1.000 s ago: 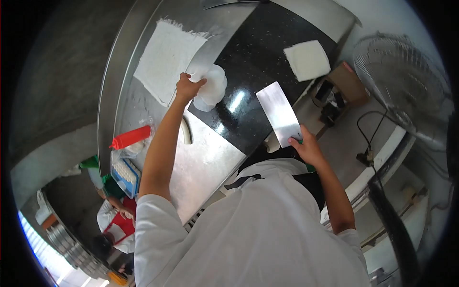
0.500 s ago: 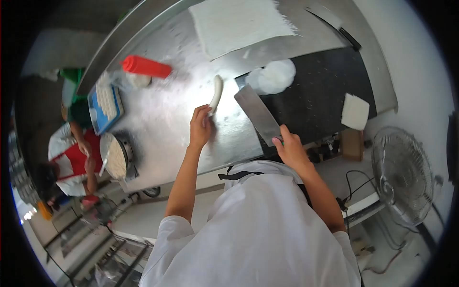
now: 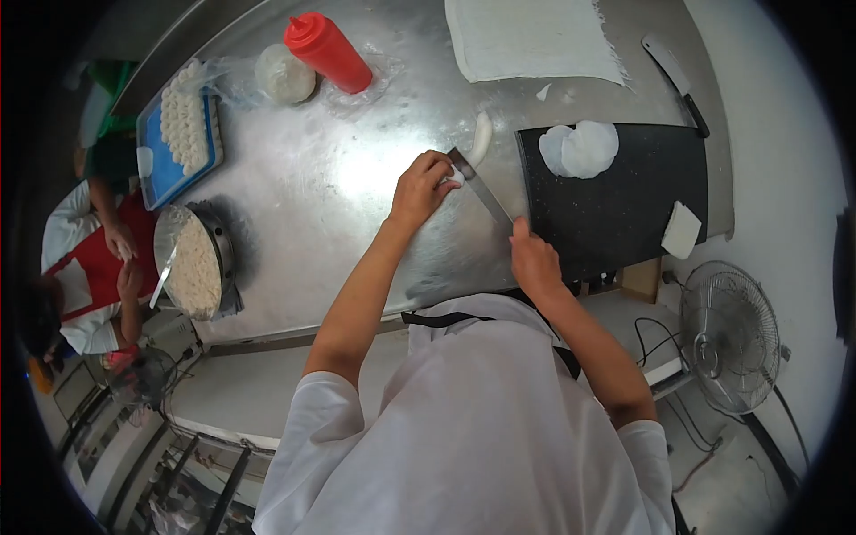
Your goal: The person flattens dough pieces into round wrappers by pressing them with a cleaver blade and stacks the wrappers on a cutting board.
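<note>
My right hand (image 3: 536,265) is wrapped round the handle of a cleaver (image 3: 483,191), its blade angled up and left over the steel table. At the blade's far end, my left hand (image 3: 419,190) is closed on a small piece of white dough (image 3: 455,176). Just beyond the blade lies a dough rope (image 3: 482,139), its near end close to the steel. On the black board (image 3: 624,201) to the right rest several thin round dough wrappers (image 3: 593,149), overlapping. A folded white cloth (image 3: 681,230) sits at that board's right edge.
A red squeeze bottle (image 3: 328,52), a dough ball (image 3: 285,73) and a blue tray (image 3: 214,143) of dumplings stand far left. Nearer is a bowl of filling (image 3: 196,267), beside a co-worker in a red apron (image 3: 107,236). Another knife (image 3: 669,67), a white cloth (image 3: 535,40) and a fan (image 3: 729,325) are also around.
The cleaver has swung from flat beside the board to edge-on next to my left hand. My left hand has gone from the rope's near end to a small dough piece. The view has shifted.
</note>
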Motion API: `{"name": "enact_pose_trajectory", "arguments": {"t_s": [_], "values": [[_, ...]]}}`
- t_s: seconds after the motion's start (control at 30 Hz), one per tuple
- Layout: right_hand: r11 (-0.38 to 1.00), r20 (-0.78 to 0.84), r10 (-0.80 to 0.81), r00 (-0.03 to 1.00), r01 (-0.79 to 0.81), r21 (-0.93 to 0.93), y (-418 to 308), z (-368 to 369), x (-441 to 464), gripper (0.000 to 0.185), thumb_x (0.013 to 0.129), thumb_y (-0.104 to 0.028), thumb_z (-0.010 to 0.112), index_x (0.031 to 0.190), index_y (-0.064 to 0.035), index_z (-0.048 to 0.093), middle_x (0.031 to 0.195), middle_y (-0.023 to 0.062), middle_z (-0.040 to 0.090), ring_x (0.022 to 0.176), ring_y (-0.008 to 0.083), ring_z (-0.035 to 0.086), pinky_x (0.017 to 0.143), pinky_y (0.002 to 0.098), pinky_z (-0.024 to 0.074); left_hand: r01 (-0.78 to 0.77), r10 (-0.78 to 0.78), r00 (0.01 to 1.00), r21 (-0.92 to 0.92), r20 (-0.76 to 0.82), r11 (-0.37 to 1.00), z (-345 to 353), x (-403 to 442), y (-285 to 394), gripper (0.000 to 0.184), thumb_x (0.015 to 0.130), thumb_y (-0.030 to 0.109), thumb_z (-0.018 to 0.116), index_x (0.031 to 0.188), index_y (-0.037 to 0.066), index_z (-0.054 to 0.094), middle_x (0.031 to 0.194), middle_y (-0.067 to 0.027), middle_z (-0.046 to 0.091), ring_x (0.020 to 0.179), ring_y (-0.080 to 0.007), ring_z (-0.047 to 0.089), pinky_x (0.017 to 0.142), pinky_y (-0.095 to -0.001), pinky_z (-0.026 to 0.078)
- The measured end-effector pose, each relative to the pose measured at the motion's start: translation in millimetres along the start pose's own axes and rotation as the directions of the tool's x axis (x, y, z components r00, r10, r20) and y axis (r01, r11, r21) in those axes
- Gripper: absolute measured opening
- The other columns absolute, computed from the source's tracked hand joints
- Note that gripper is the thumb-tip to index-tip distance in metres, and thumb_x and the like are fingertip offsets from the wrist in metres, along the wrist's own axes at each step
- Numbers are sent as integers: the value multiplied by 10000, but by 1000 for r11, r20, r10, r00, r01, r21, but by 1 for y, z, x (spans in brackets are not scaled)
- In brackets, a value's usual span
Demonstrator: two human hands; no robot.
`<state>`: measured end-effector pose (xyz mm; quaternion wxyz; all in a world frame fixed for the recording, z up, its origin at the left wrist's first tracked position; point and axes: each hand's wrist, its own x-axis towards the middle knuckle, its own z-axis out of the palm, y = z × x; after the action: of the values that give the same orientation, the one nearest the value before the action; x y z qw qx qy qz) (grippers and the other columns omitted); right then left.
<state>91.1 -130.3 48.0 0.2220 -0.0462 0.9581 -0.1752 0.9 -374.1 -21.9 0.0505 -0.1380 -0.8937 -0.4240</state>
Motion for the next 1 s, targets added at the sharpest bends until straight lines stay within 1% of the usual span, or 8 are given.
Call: {"name": "enact_pose_trajectory", "arguments": {"t_s": [0.07, 0.27, 0.4, 0.47, 0.53, 0.67, 0.9, 1.0], "values": [[992, 27, 53, 998, -56, 109, -9, 2, 3, 302, 1016, -141, 579, 1267, -33, 450, 895, 272, 688, 776, 532, 673, 737, 585, 546, -39, 39, 999, 15, -11, 999, -1, 1, 2, 277, 779, 118, 868, 992, 65, 699, 900, -36, 671, 773, -199, 652, 688, -320, 547], [815, -187, 280, 942, -130, 564, 26, 11, -70, 457, 988, -246, 681, 1292, -11, 435, 961, 314, 672, 925, 529, 657, 756, 555, 519, 352, -319, 936, -358, 151, 865, -4, 8, 59, 267, 804, 76, 861, 1037, 63, 732, 881, -40, 718, 790, -132, 619, 736, -296, 507], [699, -463, 561, 686, -93, 709, 95, 51, -130, 394, 1003, -264, 687, 1216, 14, 507, 908, 192, 683, 752, 361, 682, 664, 455, 521, 208, 135, 847, -554, 514, 806, 72, 16, 156, 223, 823, 53, 836, 1027, 56, 747, 885, -24, 730, 800, -116, 644, 749, -291, 524], [447, -295, 747, 596, -121, 886, 120, 45, -161, 391, 1010, -265, 684, 1224, 22, 527, 850, 103, 657, 673, 205, 627, 585, 358, 493, 210, 191, 636, -405, 748, 890, 115, 28, 201, 230, 758, 40, 857, 963, 76, 758, 980, -102, 712, 871, -225, 686, 799, -339, 550], [369, -276, 813, 513, -87, 925, 134, 35, -194, 360, 1013, -237, 677, 1227, 12, 529, 811, 61, 621, 604, 117, 554, 517, 294, 440, -202, 325, 671, -258, 666, 945, 174, 28, 198, 237, 707, 39, 874, 911, 99, 768, 1094, -156, 665, 988, -330, 691, 863, -411, 565], [408, -361, 865, 347, -68, 911, 175, 51, -244, 296, 1023, -192, 656, 1216, -19, 513, 732, 27, 577, 505, 93, 503, 443, 276, 395, -304, -80, 538, 282, 839, 910, 212, 61, 216, 387, 593, 143, 958, 927, 108, 767, 1218, -191, 635, 1140, -377, 670, 985, -443, 563], [84, -110, 949, 297, 100, 991, 188, 67, -270, 321, 986, -165, 691, 1227, -21, 535, 752, 35, 609, 492, 95, 521, 433, 278, 423, -542, -77, 475, 360, 877, 759, 226, 79, 248, 503, 527, 201, 986, 909, 64, 690, 1109, -180, 641, 1062, -375, 688, 905, -434, 570], [108, -155, 919, 362, 147, 983, 209, 55, -266, 362, 972, -156, 707, 1259, -28, 527, 760, 34, 616, 480, 92, 519, 402, 274, 424, -583, -5, 300, 187, 954, 790, 226, 94, 250, 564, 589, 255, 965, 1031, 74, 665, 1124, -169, 633, 1024, -376, 687, 871, -417, 561]]}}
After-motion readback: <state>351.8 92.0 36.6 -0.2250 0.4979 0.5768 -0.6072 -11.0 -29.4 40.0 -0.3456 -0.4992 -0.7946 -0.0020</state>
